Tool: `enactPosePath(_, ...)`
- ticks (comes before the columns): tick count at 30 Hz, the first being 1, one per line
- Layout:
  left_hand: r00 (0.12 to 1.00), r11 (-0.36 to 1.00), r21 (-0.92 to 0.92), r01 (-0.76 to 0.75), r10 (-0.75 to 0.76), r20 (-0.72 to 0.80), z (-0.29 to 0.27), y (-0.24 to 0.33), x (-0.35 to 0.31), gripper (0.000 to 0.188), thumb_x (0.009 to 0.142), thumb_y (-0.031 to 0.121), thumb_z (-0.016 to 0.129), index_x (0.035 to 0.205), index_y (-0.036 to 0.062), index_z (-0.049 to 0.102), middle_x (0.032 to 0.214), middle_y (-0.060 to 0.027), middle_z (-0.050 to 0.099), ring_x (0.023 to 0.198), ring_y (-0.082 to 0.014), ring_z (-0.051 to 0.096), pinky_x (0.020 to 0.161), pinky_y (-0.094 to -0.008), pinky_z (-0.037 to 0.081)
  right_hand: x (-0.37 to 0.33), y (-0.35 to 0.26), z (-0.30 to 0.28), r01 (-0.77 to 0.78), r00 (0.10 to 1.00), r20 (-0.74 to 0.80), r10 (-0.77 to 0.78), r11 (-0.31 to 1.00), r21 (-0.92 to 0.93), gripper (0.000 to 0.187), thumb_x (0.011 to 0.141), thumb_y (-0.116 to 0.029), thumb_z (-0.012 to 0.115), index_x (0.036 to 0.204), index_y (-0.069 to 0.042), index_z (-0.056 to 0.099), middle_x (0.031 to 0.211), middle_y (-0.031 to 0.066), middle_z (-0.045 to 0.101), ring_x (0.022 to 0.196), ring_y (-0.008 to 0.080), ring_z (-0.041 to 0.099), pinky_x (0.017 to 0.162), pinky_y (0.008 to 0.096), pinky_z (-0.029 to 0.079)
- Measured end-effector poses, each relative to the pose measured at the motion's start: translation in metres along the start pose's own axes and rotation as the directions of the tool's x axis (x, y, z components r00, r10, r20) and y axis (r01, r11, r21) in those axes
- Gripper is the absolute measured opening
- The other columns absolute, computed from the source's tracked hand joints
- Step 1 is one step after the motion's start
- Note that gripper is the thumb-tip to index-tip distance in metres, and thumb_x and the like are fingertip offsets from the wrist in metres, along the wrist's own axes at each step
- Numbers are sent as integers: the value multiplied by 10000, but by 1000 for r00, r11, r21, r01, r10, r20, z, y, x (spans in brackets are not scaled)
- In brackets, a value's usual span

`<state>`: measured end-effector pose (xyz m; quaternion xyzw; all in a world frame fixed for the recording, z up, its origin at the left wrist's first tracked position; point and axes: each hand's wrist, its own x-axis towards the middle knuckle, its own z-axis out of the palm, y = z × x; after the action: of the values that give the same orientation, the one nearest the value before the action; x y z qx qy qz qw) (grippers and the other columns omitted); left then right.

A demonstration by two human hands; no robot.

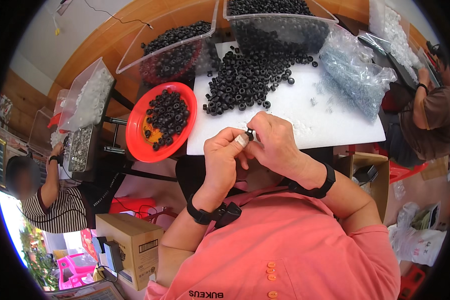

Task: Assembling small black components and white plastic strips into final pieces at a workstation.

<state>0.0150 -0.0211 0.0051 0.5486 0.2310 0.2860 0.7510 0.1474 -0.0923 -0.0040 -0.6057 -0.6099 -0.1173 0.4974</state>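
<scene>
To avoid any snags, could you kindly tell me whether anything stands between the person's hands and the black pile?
Nothing visible does; just white board shows between the black pile and both the left hand and the right hand.

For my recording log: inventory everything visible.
board: 1, white, centre
part: 1, black, held over board
pile: uncounted, black, on board
far tubs: 2, clear, behind board
plate: 1, red, left of board
plate parts: uncounted, black, on plate
bag: 1, clear, board's right
white parts: uncounted, white, both sides
cartons: 2, brown, both sides
stool: 1, pink, lower left
workers: 2, in stripes or brown, both sides
left hand: 1, bare, on part
right hand: 1, bare, on part
</scene>
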Motion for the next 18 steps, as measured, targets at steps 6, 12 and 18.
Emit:
enactPosePath(6, 1000, 1000, 28, -13, 12, 14, -2, -3, -2, 145, 977, 68, 559, 943, -28, 662, 744, -70, 677, 546, -83, 544, 491, -203, 419, 3, 2, -2, 196, 981, 27, -194, 974, -116, 256, 633, -85, 697, 741, -65, 466, 670, 99, 495, 571, 305, 538, 524, 423, 441)
enactPosePath(12, 1000, 1000, 1, 4, -4, 15, -3, -1, -2, 125, 970, 54, 574, 939, -26, 665, 741, -68, 673, 530, -85, 538, 487, -208, 419, 6, 2, -5, 206, 978, 58, -201, 975, -79, 261, 624, -88, 696, 739, -64, 464, 679, 98, 508, 590, 307, 550, 520, 422, 441)
enactPosePath(18, 1000, 1000, 6, 10, -10, 24, -3, -2, -1, 119, 966, 52, 588, 931, -29, 668, 733, -68, 669, 528, -87, 541, 474, -209, 414, 5, 1, -4, 121, 992, 45, -122, 993, 13, 312, 565, -4, 692, 775, -53, 466, 699, 108, 496, 564, 314, 515, 480, 410, 400)
